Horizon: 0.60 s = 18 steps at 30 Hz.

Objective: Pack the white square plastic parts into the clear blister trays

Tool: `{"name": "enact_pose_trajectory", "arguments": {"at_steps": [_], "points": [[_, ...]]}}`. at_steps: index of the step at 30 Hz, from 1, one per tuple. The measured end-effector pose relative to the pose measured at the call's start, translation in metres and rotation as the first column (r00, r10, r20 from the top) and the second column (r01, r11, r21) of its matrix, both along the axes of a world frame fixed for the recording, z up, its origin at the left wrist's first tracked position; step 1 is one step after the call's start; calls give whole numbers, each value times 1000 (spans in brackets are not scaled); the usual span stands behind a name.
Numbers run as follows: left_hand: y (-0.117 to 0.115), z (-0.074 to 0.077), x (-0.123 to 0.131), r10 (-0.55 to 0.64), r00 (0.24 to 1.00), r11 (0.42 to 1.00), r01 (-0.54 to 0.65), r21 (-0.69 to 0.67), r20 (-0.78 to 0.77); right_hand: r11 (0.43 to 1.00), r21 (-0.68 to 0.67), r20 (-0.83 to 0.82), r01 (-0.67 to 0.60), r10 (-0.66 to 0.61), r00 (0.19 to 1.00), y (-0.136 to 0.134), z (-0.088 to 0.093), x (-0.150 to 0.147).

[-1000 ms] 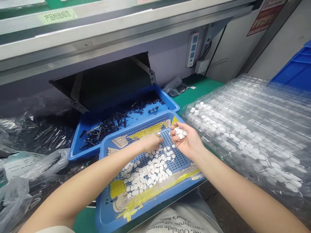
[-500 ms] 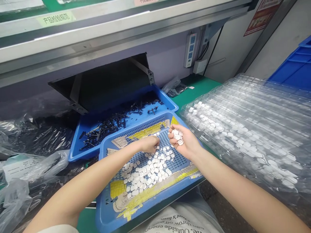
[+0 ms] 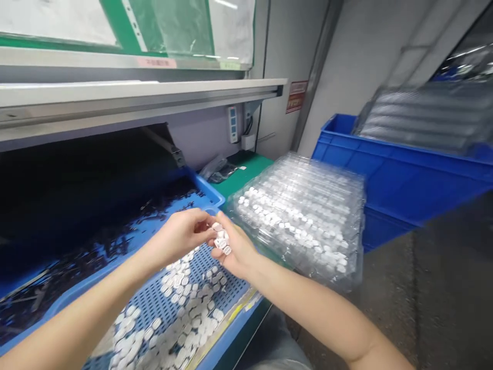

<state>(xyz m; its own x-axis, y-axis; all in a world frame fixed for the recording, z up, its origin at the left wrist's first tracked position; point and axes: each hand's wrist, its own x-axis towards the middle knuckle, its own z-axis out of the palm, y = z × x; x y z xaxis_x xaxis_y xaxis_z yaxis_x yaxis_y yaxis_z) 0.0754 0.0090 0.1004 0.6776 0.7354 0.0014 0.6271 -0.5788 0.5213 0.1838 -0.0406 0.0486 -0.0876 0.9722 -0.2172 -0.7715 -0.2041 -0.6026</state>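
My right hand is cupped, palm up, around a small pile of white rounded-square plastic pieces. My left hand meets it from the left, its thumb and fingers pinched together at the edge of that pile. Whether a piece sits between those left fingertips is hidden. Both hands are above a blue perforated basket, where many more loose white pieces lie scattered. To the right of my hands, a clear plastic tray carries rows of similar white pieces.
Behind the basket, a blue tray contains small black parts. A metal-edged shelf spans above. At right stands a large blue crate with clear trays on top. A plastic bag lies on the green bench.
My view has swung right, bringing the blue crate further into sight. My left hand has lifted from the pieces in the basket to my right hand, which still cradles its pile.
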Motion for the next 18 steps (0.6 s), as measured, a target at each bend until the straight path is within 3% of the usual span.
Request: {"name": "enact_pose_trajectory", "arguments": {"at_steps": [4, 6, 8, 10, 12, 13, 14, 18], "points": [[-6, 4, 31, -148, 987, 989, 148, 4, 68, 991, 27, 23, 132, -133, 991, -14, -27, 38], [-8, 7, 35, -153, 984, 987, 157, -42, 95, 979, 60, 162, 196, -203, 966, -16, -23, 70], [-7, 6, 28, -131, 990, 988, 134, -70, 47, 949, 141, 367, 281, -314, 876, -9, -7, 107], [-7, -1, 15, -139, 989, 986, 133, -106, -53, 905, 246, 591, 347, -424, 686, 8, 15, 139], [-11, -12, -2, -167, 973, 978, 143, -154, -159, 902, 322, 839, 287, -413, 354, 31, 32, 161], [-15, -18, -10, -180, 962, 972, 143, -184, -207, 910, 330, 889, 249, -389, 243, 43, 37, 168], [-20, -23, -18, -193, 949, 966, 139, -218, -250, 923, 326, 921, 203, -358, 151, 55, 39, 172], [-40, -47, -54, -196, 917, 958, 104, -268, -348, 960, 280, 957, -23, -281, -69, 93, 23, 179]]}}
